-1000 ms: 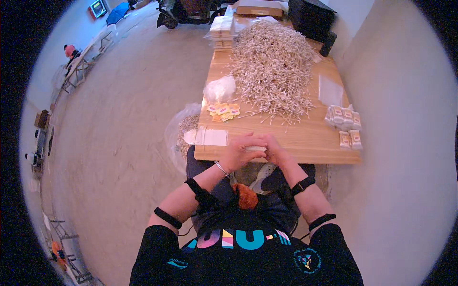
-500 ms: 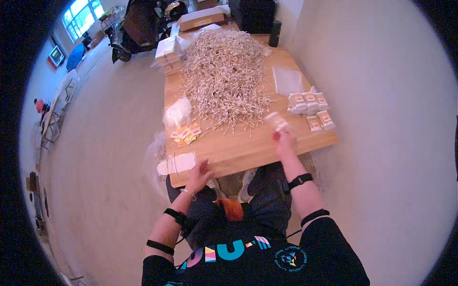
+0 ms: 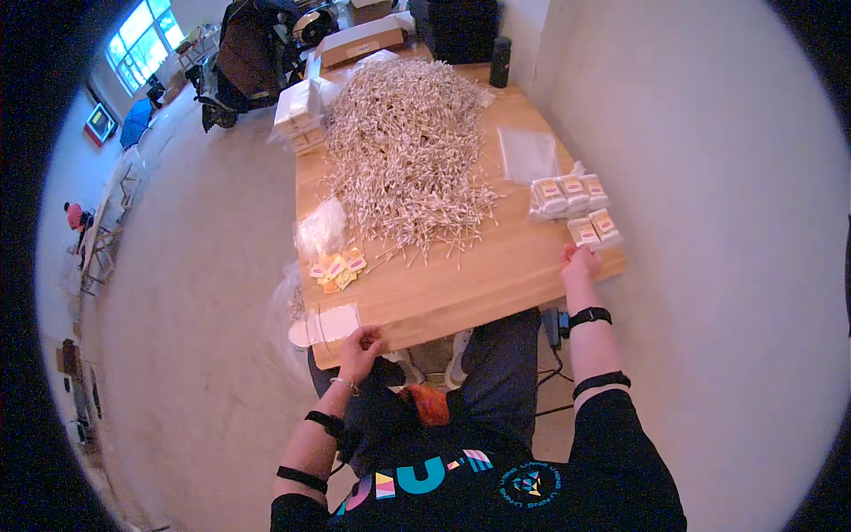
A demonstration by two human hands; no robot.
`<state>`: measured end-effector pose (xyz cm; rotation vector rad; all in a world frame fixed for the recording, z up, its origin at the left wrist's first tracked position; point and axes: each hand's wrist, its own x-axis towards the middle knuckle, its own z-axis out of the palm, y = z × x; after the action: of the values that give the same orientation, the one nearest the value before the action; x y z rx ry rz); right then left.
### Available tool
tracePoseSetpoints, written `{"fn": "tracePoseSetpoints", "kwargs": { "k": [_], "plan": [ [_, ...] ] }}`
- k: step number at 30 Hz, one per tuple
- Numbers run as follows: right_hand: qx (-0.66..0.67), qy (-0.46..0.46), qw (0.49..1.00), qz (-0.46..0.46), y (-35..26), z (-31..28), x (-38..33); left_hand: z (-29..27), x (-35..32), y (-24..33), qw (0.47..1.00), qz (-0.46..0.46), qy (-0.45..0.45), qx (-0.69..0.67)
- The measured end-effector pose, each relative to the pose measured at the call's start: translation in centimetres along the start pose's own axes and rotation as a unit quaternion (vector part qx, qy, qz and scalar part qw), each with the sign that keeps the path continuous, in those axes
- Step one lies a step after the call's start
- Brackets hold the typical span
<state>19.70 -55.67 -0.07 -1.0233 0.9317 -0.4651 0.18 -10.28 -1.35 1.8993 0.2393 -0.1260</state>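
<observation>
My right hand (image 3: 581,261) is at the table's right corner, fingers bent against the near edge of a small clear packet of cotton swabs (image 3: 583,233) with a yellow label. Another such packet (image 3: 605,223) lies beside it, with a row of bagged packets (image 3: 570,192) behind. My left hand (image 3: 362,351) hovers by the near left table edge, fingers loosely apart and holding nothing visible. Next to it is a white rounded card (image 3: 330,325). Yellow labels (image 3: 339,269) and a heap of clear plastic bags (image 3: 322,227) lie farther back.
A large pile of loose cotton swabs (image 3: 403,151) covers the middle of the wooden table (image 3: 461,288). White stacked packs (image 3: 299,113) stand at its left. Clear flat sheets (image 3: 527,155), a dark bottle (image 3: 501,62) and an open cardboard box (image 3: 362,43) are farther off.
My right hand has moved right, carrying a cotton swab packet from the table's middle to the other packets. My left hand has shifted slightly left and nearer to me.
</observation>
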Motion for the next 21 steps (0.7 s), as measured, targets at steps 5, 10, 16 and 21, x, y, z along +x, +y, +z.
{"fn": "tracePoseSetpoints", "kwargs": {
  "k": [5, 10, 16, 21],
  "plan": [
    [-0.054, 0.035, 0.998, 0.027, -0.9, 0.3, -1.3, 0.1, -1.1, 2.4, 1.000, -0.027, 0.007, 0.006],
    [-0.111, 0.099, 0.987, 0.069, -0.4, 1.1, -2.5, -0.3, -0.7, 0.1, 1.000, -0.009, -0.001, -0.030],
    [-0.237, -0.081, 0.956, -0.151, 4.4, 6.5, -10.2, -1.5, -0.2, 1.1, 1.000, -0.029, 0.005, -0.004],
    [-0.306, -0.435, 0.830, -0.169, 6.0, 14.2, -21.0, -1.6, 0.2, 0.3, 0.991, -0.064, -0.001, -0.115]
  ]
}}
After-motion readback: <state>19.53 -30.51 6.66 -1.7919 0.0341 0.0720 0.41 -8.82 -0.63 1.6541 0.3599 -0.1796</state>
